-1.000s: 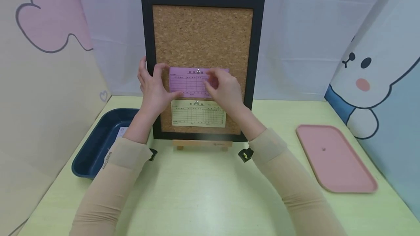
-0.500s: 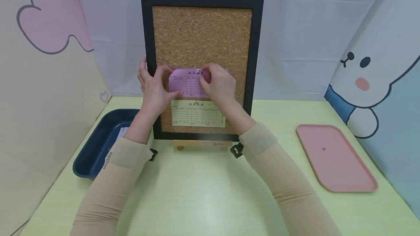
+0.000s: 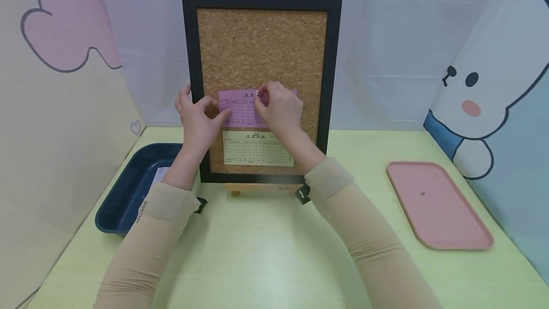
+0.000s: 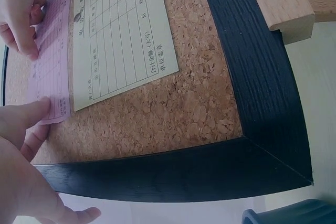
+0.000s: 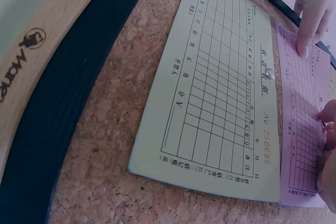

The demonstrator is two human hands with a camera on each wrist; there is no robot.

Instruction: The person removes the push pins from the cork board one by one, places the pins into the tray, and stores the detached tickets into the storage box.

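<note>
A purple receipt slip (image 3: 240,111) lies flat against the framed corkboard (image 3: 261,51), just above a pale yellow receipt slip (image 3: 257,151). A clear pushpin (image 5: 269,74) fixes the yellow slip at its top. My right hand (image 3: 280,111) pinches another pushpin (image 3: 258,93) at the top middle of the purple slip, between thumb and index finger. On the other side, my left hand (image 3: 199,120) holds the purple slip's left edge, thumb on its front and index fingertip at the edge. Its other fingers reach over the black frame. The right hand covers the purple slip's right part.
The board leans on a wooden easel (image 3: 266,187). At the left on the table (image 3: 257,252) stands a dark blue tray (image 3: 116,209) with paper (image 3: 160,173) in it, partly behind the left forearm. A pink tray (image 3: 442,209) lies at the right.
My right hand has moved left from the purple slip's right part to its pushpin. My left index finger has dropped from the top corner toward the thumb; the slip bowed, then flattened.
</note>
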